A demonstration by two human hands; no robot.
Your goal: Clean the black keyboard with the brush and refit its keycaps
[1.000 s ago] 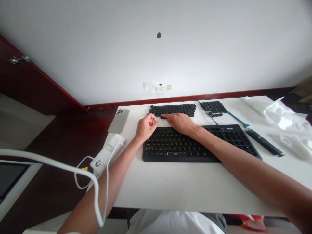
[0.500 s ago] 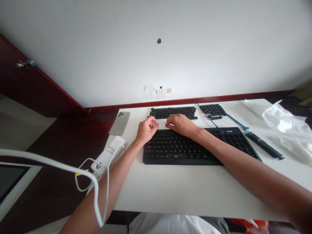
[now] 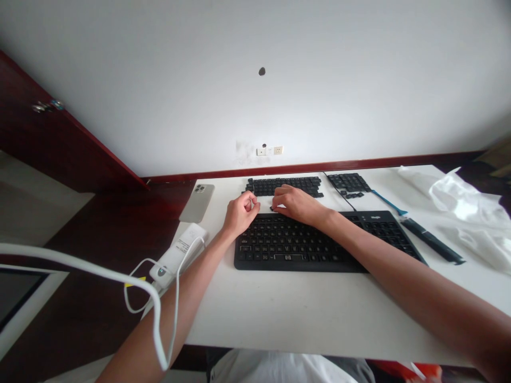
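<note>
My right hand sits between the rows of loose keycaps and the top edge of a black keyboard, its fingertips pinching a small black keycap. My left hand is curled just left of it, above the keyboard's top left corner. Its thumb and fingers are closed together, and the fingers hide anything small between them.
A second group of black keycaps lies to the right, beside a thin black cable. Further right are a blue pry tool, a black bar and white plastic sheeting. A phone and a white charger with cables lie left.
My right hand has moved down from the keycap rows towards the keyboard, carrying the small keycap. My left hand has barely moved. The whole scene sits slightly lower in view.
</note>
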